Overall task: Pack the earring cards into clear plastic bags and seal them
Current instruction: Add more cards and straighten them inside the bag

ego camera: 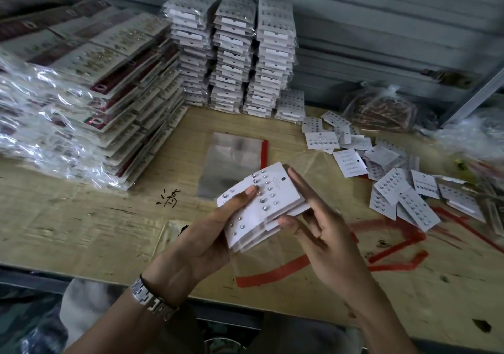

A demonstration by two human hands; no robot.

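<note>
A small stack of white earring cards (268,203) with rows of studs is held above the table's front. My left hand (207,233) grips the stack from the left, thumb lying on the top card. My right hand (321,225) touches the stack's right edge with straight fingers and thumb. A clear plastic bag (275,261) with a red seal strip lies on the table under my hands. A pile of flat clear bags (231,162) with a red edge lies behind.
Loose earring cards (392,182) are scattered to the right. Tall stacks of bagged white cards (234,53) stand at the back, and bagged gold-and-maroon cards (81,94) fill the left. A bag of copper-coloured items (381,108) sits back right. Peeled red strips (395,244) litter the wooden table (81,217).
</note>
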